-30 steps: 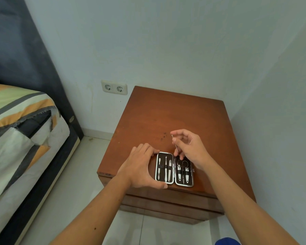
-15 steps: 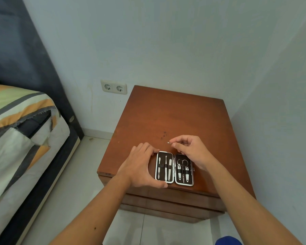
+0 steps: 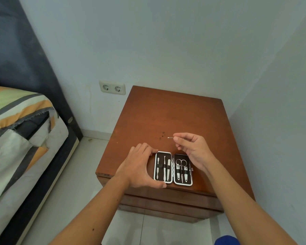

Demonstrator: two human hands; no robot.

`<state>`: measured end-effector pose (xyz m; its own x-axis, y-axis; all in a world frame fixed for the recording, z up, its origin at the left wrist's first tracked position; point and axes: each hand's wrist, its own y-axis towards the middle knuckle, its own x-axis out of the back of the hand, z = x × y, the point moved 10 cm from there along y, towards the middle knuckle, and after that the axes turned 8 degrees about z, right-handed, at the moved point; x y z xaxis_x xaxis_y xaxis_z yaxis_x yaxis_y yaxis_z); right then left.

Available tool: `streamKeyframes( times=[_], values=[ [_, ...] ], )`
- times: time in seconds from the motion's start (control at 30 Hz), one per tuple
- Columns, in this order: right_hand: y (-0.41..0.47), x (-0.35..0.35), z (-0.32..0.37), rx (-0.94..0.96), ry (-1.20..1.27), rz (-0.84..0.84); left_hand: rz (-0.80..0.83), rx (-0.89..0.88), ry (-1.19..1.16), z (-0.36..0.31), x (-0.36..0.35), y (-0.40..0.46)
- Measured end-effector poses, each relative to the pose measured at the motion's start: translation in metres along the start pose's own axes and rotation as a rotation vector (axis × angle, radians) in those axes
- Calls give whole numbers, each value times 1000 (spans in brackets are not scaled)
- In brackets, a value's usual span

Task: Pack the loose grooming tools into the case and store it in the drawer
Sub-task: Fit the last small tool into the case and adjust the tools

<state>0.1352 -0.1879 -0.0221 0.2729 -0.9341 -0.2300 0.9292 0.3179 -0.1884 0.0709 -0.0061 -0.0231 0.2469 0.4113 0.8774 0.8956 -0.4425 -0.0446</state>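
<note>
A small grooming case (image 3: 173,168) lies open and flat near the front edge of the wooden nightstand (image 3: 170,117). Metal tools sit under straps in both dark halves, small scissors (image 3: 181,162) among them on the right. My left hand (image 3: 140,165) cups the case's left edge, fingers at its top corner and thumb at the bottom. My right hand (image 3: 191,147) hovers just behind the case's right half and pinches a thin metal tool (image 3: 170,137), which lies level with its tip pointing left.
The nightstand stands in a corner between two pale walls, with drawer fronts (image 3: 166,200) below its top. A double wall socket (image 3: 112,87) is at the back left. A bed (image 3: 19,131) with striped bedding and a dark headboard fills the left side, tiled floor between.
My right hand has turned the thin tool from upright to level and lifted slightly away from the case, uncovering the right half. My left hand has stayed on the case.
</note>
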Motion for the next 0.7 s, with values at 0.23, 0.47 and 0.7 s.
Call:
streamKeyframes(
  times=[0.23, 0.47, 0.7],
  values=[
    [-2, 1, 2, 39, 19, 11, -3, -3, -8, 0, 0, 0],
    [-6, -7, 10, 50, 61, 32, -4, -2, -12, 0, 1, 0],
    [-7, -7, 9, 23, -13, -12, 6, 2, -9, 0, 1, 0]
  ],
)
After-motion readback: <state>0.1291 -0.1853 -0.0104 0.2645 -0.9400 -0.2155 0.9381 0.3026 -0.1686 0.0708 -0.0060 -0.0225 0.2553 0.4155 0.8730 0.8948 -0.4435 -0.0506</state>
